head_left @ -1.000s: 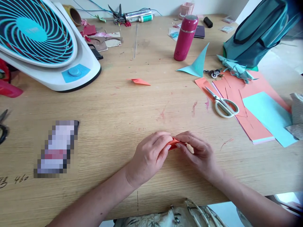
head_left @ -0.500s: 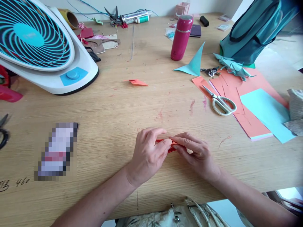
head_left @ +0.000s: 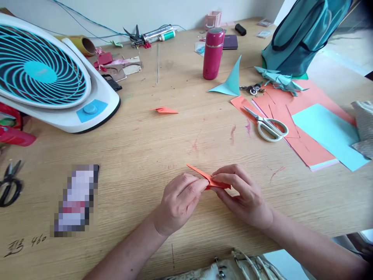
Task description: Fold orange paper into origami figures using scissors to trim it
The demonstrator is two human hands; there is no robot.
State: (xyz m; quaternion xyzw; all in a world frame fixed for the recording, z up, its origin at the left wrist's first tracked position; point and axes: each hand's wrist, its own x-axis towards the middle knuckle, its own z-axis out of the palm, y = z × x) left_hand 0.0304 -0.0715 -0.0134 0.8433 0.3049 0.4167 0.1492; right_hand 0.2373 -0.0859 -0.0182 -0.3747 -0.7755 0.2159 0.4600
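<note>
Both my hands meet over the wooden table (head_left: 140, 147) near its front edge. A small folded orange paper piece (head_left: 207, 179) is pinched between them, one pointed tip sticking out to the upper left. My left hand (head_left: 179, 202) grips it with curled fingers from the left. My right hand (head_left: 241, 194) presses thumb and forefinger on its right end. A second folded orange piece (head_left: 164, 110) lies alone farther back on the table.
A large white and teal fan (head_left: 49, 77) lies at the left. White-handled scissors (head_left: 266, 126) rest on orange and teal paper sheets (head_left: 317, 128) at the right. A magenta flask (head_left: 212, 53), a teal paper cone (head_left: 230, 81), a teal bag (head_left: 303, 35) and black scissors (head_left: 10, 184) also lie around.
The view has tilted down a little. My hands have turned the orange piece so that a pointed tip now sticks out to the upper left; my left fingers have curled tighter.
</note>
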